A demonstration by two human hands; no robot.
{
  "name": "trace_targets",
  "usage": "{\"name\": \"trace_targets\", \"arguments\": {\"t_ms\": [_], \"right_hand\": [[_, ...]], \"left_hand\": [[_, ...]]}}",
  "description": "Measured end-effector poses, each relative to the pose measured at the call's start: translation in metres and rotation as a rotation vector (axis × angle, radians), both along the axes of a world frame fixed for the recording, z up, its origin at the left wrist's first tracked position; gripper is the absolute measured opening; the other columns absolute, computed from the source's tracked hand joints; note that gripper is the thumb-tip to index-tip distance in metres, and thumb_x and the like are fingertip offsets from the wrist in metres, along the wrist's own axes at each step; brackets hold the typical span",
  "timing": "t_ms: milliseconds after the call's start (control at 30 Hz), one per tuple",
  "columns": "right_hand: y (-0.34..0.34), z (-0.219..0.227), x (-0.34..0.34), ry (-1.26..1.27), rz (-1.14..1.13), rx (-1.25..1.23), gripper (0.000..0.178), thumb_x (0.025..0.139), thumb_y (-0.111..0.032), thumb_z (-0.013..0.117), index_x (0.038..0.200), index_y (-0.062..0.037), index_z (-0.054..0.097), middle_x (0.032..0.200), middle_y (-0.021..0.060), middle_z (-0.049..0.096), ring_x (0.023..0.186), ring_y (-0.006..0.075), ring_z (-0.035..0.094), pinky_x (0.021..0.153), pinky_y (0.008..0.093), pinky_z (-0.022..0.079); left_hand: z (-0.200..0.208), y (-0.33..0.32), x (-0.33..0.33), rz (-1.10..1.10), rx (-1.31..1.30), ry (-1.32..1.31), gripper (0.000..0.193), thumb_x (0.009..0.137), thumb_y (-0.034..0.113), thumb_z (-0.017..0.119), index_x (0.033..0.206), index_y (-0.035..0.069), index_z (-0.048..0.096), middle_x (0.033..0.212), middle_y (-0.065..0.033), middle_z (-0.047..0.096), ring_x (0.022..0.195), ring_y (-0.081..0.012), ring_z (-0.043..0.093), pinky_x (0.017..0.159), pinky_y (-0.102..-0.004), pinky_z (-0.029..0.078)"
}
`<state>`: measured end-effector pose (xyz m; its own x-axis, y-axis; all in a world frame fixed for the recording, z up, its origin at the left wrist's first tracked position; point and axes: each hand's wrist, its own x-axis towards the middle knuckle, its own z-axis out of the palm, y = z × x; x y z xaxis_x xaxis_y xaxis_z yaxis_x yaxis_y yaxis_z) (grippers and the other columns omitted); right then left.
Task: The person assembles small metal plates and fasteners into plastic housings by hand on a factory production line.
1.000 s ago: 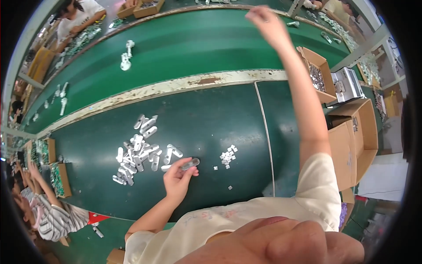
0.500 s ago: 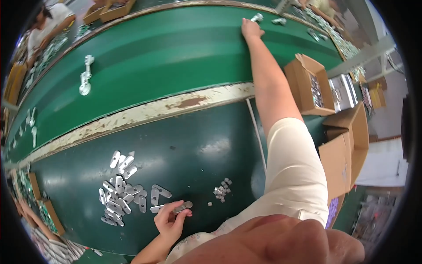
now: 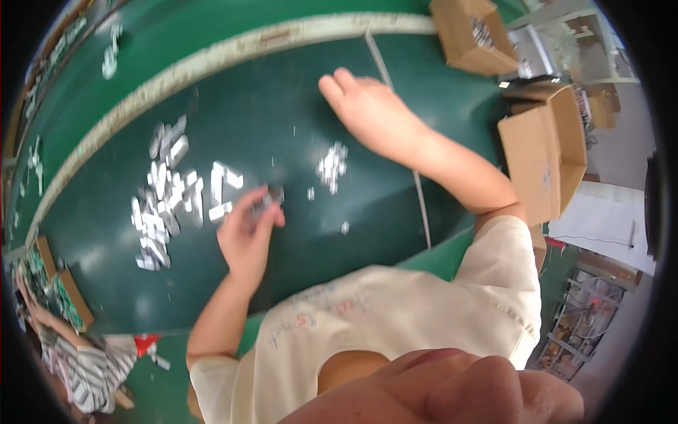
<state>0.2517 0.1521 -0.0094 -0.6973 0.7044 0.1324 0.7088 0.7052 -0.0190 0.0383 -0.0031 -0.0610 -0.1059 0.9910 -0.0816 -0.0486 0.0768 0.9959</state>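
Observation:
My left hand (image 3: 244,234) is low over the dark green table. Its thumb and fingers pinch a small grey metal plate (image 3: 277,193), blurred and partly covered. Just left of it lie a few oblong silvery plates (image 3: 217,185), with a larger loose pile of the same plates (image 3: 166,205) beyond. My right hand (image 3: 371,116) hovers palm down over the table, two fingers stretched out and apart. Nothing shows in it, though its palm and thumb are hidden. Small silvery pieces (image 3: 332,166) lie in a heap below it, with single ones nearby.
A worn pale rail (image 3: 212,58) separates the table from the green belt (image 3: 159,42), which carries a silvery part (image 3: 110,56). Cardboard boxes (image 3: 474,39) stand at the right, one open with raised flaps (image 3: 537,159). A co-worker in a striped top (image 3: 88,371) is at lower left.
My right hand has come back from the belt, where it was at a silvery part, to above the table. My left hand still pinches the plate. The view has shifted, bringing more of my body into sight.

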Motion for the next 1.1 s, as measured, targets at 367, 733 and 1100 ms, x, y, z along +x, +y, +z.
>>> {"name": "trace_targets", "arguments": {"t_ms": [367,733,1100], "right_hand": [[-0.011,-0.021,0.067,0.156,-0.088,-0.116,0.063,0.068,-0.039,0.073,0.123,-0.0166,0.054,0.117,0.0090,0.052,0.113,0.0275,0.045,0.094,0.0381,0.039],[-0.063,0.031,0.011,1.285,-0.199,-1.213,0.042,0.090,-0.020,0.043,0.123,0.0062,0.041,0.101,0.0148,0.052,0.074,0.0160,0.053,0.054,0.0254,0.048],[-0.112,0.025,-0.019,0.617,0.131,-0.340,0.035,0.067,-0.004,0.072,0.097,0.0060,0.058,0.095,0.0182,0.058,0.086,0.0258,0.056,0.076,0.0333,0.046]], "left_hand": [[0.044,-0.010,-0.007,-0.030,-0.148,-0.170,0.028,0.083,-0.001,0.059,0.111,-0.002,0.055,0.089,-0.0084,0.062,0.076,-0.0120,0.063,0.071,-0.0231,0.052],[0.052,0.005,-0.004,-0.253,-0.036,-0.196,0.029,0.084,-0.004,0.056,0.112,-0.007,0.052,0.099,-0.0142,0.061,0.083,-0.0195,0.065,0.073,-0.0257,0.054],[0.035,-0.008,0.000,-0.263,-0.052,-0.231,0.027,0.079,0.000,0.060,0.106,0.000,0.058,0.078,-0.0078,0.067,0.075,-0.0114,0.066,0.059,-0.0209,0.050]]}}
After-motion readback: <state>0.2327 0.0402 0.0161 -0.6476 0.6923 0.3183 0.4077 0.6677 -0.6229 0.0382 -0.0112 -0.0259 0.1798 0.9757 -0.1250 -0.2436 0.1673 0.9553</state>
